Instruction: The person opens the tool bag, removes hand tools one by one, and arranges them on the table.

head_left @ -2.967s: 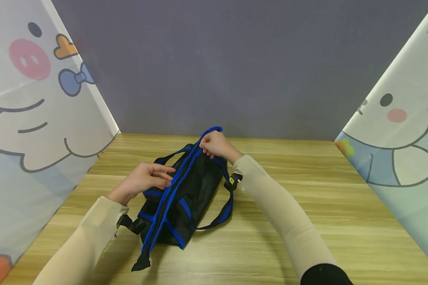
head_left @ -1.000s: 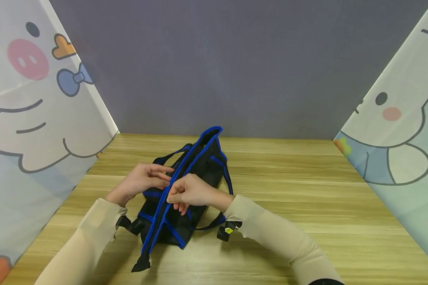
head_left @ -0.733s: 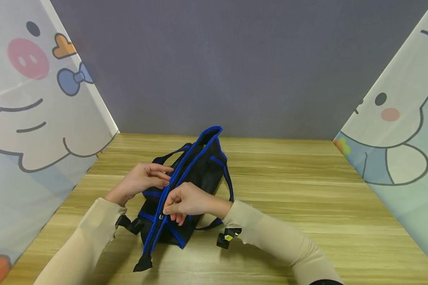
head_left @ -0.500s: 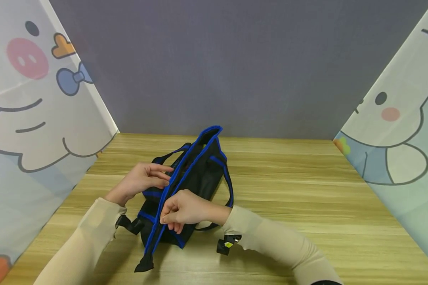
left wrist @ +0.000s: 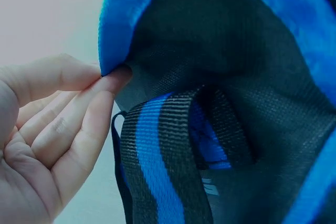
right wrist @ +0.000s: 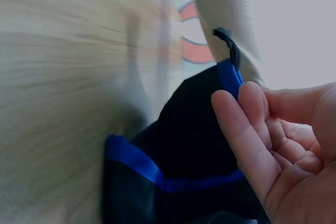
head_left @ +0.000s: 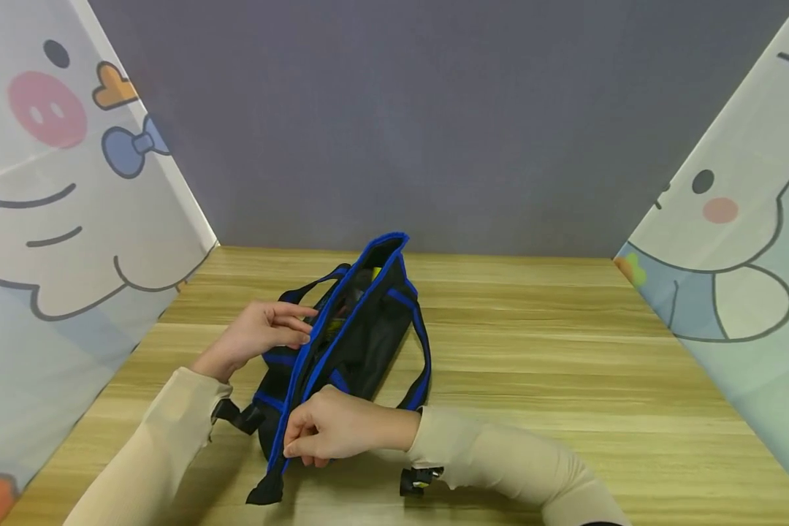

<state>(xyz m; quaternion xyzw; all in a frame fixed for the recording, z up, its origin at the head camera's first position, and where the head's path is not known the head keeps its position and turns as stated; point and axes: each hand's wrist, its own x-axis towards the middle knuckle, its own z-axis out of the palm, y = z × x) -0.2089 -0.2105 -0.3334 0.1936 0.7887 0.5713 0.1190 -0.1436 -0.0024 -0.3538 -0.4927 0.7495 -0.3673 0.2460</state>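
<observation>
A black tool bag (head_left: 373, 340) with blue trim sits slantwise on the table, its zippered mouth gaping along the far and middle part. My left hand (head_left: 253, 337) pinches the blue-trimmed left edge of the mouth between thumb and fingers, as the left wrist view shows beside a black-and-blue webbing handle (left wrist: 152, 156). At the near end of the zipper, my right hand (head_left: 338, 429) pinches the zipper pull, which its fingertips hide. A black fabric tab (head_left: 266, 488) sticks out just beyond that hand. Something yellow (head_left: 376, 273) and other dim items show inside the bag.
The wooden table (head_left: 552, 351) extends to both sides of the bag. A grey panel (head_left: 408, 131) stands behind it, with cartoon-printed sheets at the left and right. A carrying handle (head_left: 424, 351) loops out on the bag's right side.
My right hand has travelled from the zipper's far end down to its near end, and the bag's mouth has parted behind it, baring contents. My left hand keeps its place on the edge.
</observation>
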